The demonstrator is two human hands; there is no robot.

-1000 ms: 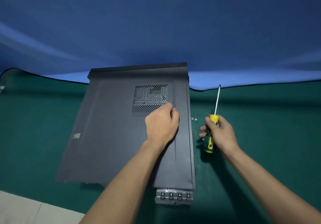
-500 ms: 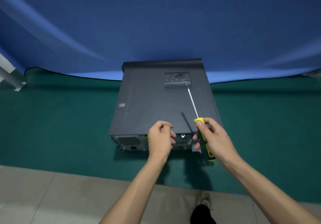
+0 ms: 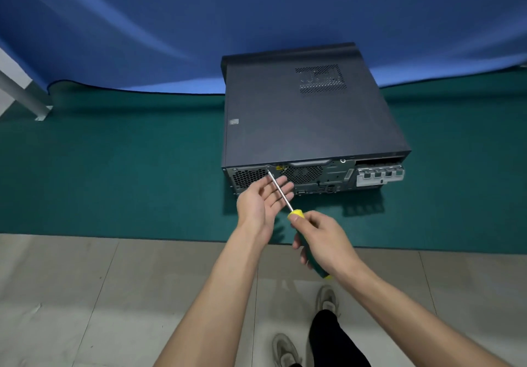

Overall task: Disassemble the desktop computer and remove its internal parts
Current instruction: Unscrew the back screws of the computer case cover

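Right hand (image 3: 323,241) wrapped round the green-and-yellow handle of a screwdriver (image 3: 296,215), thumb laid along the yellow collar. Steel shaft slanting up and away from that hand, tip at the upper edge of the rear panel of a desktop computer (image 3: 308,116), beside the left honeycomb grille; whether the tip sits in a screw, too small to tell.

Left hand (image 3: 262,200) just left of the shaft, palm turned up toward the right, fingers (image 3: 281,188) straight and spread, holding nothing, fingertips in front of the rear panel and behind the shaft.

Beyond both hands, black computer case lying flat on its side, cover on, with a perforated vent patch (image 3: 320,78) on the far right of its top face. Rear panel facing the hands: round fan grille right of the shaft tip, grey slot bracket (image 3: 380,175) further right.

Under the case, green mat (image 3: 114,167) covering the bench. Behind it, blue cloth backdrop (image 3: 199,19).

Below the hands, tiled floor (image 3: 85,295) and two grey shoes (image 3: 285,349).
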